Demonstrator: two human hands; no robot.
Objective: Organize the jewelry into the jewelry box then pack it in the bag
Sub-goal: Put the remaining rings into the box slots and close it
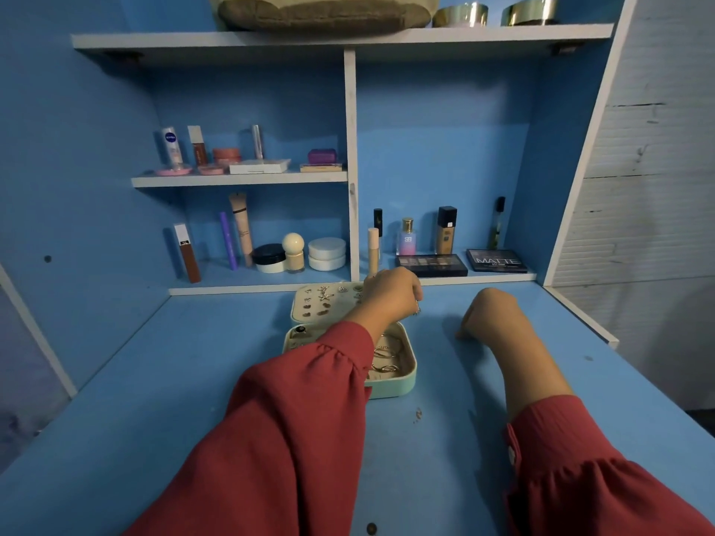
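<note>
Blue desk (162,400), open jewelry box (402,384), blue shelves (240,179) of cosmetics behind

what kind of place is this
Most likely a home vanity or dressing table: blue shelves lined with makeup, eyeshadow palettes, a perfume bottle, and an open jewelry box on the blue desktop.

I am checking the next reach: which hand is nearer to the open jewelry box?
Left. The left hand is over the jewelry box; the right hand rests on the desk beside it.
</note>
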